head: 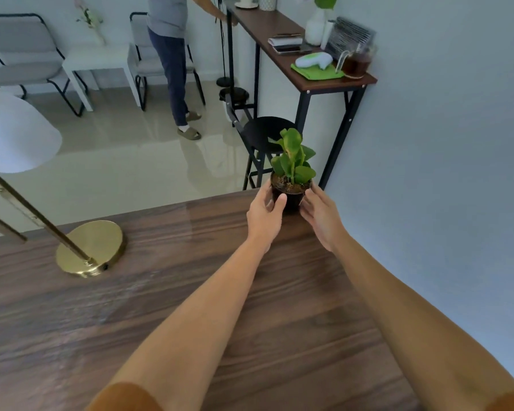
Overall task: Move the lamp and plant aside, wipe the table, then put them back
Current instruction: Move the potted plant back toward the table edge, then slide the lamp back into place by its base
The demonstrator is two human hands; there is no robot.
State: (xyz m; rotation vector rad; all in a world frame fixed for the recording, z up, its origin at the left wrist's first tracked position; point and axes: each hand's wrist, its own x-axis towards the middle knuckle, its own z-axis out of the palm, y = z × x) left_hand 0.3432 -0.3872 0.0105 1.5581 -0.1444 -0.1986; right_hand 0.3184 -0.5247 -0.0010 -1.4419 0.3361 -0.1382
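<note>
Head view looks down over a dark wood-grain table (190, 307) that fills the lower half, its glossy top catching pale reflections. At the far right corner, close to the plain grey-blue wall (442, 143), the plant (293, 161) stands in a small black pot (290, 194), with the left hand (264, 216) and the right hand (321, 221) cupped around the pot from either side, fingers pressed to it. The lamp (91, 247) sits well to the left on the same top, its round brass base flat on the wood, its stem leaning up toward a white shade at the left edge. Beyond the table lies a shiny pale tiled floor (125, 161), a black stool (264, 134), and a narrow console table (324, 81) against the wall carrying a green cloth (315, 73) and a jug. A person (172, 54) stands farther back near grey chairs.
</note>
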